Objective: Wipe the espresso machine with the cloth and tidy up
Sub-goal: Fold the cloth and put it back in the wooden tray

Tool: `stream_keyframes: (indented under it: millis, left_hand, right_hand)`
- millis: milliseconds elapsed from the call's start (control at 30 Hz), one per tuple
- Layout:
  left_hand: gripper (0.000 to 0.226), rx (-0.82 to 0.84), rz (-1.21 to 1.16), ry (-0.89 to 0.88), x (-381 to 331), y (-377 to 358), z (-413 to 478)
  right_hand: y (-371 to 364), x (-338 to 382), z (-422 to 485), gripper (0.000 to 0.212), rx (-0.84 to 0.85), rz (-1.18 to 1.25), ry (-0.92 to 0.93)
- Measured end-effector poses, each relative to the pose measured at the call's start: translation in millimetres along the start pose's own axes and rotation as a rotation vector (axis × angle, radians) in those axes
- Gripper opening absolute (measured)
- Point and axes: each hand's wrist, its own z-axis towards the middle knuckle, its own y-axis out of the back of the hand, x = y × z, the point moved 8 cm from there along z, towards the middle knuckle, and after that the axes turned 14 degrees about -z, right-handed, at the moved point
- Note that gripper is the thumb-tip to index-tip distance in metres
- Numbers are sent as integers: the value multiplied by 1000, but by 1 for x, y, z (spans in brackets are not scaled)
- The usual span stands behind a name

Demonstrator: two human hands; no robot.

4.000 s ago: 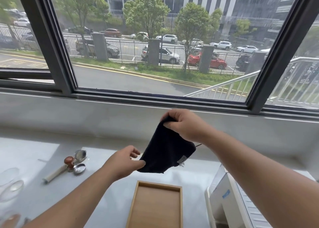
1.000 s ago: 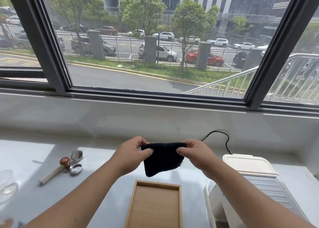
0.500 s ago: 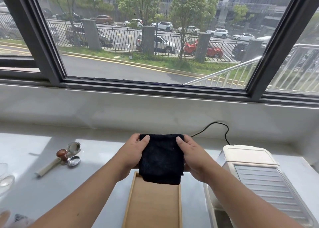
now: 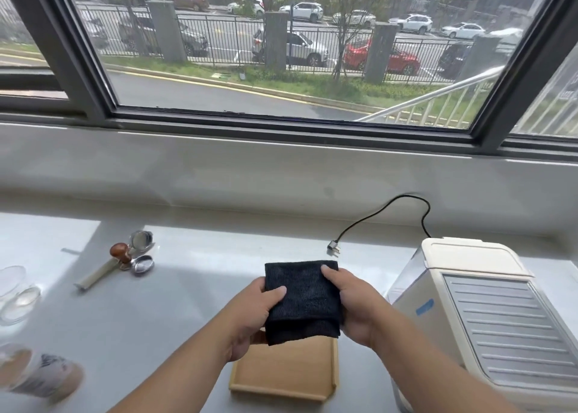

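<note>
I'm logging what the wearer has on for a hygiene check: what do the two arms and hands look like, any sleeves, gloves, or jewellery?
Both forearms are bare as far as the picture shows, with no sleeve edge in view. The left hand and right hand wear no gloves. No watch, bracelet or ring shows on either wrist or on the fingers that are visible. The fingernails look short and unpainted.

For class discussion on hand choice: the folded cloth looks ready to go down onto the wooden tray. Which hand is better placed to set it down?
Either: left hand and right hand grip opposite edges of the cloth directly over the tray.
</note>
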Motion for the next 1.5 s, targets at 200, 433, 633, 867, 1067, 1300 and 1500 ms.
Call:
stream_keyframes:
  millis: [200,433,633,867,1067,1300,1500]
  left_hand:
    - [13,-127,127,-90,14,18,16]
    - [9,-196,408,-185,29,32,34]
    - [36,-196,588,-215,49,39,51]
    - [41,-207,723,-209,69,47,65]
    - [46,-238,733,-167,88,62,77]
    - [39,-296,846,-191,94,74,85]
    - [37,-326,885,-210,95,73,92]
  right_hand:
    - [7,-36,4,32,-20,-260,-15]
    - [18,-55,14,18,-108,-558,17]
    - [30,-70,21,13,-163,-605,56]
    - [30,-93,35,15,-191,-732,47]
    - [29,-114,49,20,-189,-793,7]
    - [34,-125,63,15,-230,-924,38]
    - [41,-131,69,5,-281,-959,48]
